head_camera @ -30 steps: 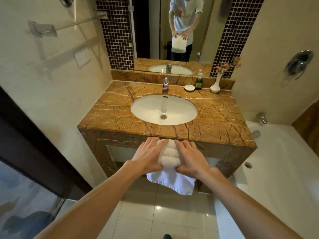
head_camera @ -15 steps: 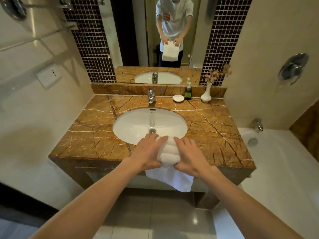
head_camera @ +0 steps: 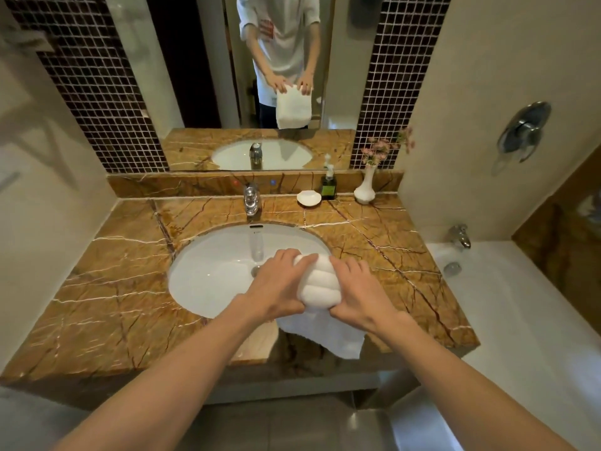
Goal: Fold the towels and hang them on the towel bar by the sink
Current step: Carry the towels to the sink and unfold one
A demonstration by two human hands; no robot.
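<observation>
We hold the white towel [head_camera: 318, 284] in both hands over the near rim of the sink [head_camera: 211, 275], close to the front edge of the desk [head_camera: 107, 288]. Its upper part is bunched in thick folds and its loose end hangs past that edge. The left hand [head_camera: 276, 288] grips the towel's left side and the right hand [head_camera: 361, 294] its right side, fingers [head_camera: 286, 258] curled round the folds; the faucet [head_camera: 252, 200] stands near the desk's back edge.

A brown, veined marble surface [head_camera: 107, 288] meets the cream wall [head_camera: 48, 239] on the left. Above it hangs a mirror [head_camera: 201, 76] flanked by strips of dark mosaic tile [head_camera: 97, 92]. A white bathtub [head_camera: 520, 320] sits to the right, and the grey floor tiles [head_camera: 276, 428] gleam softly in the warm light.
</observation>
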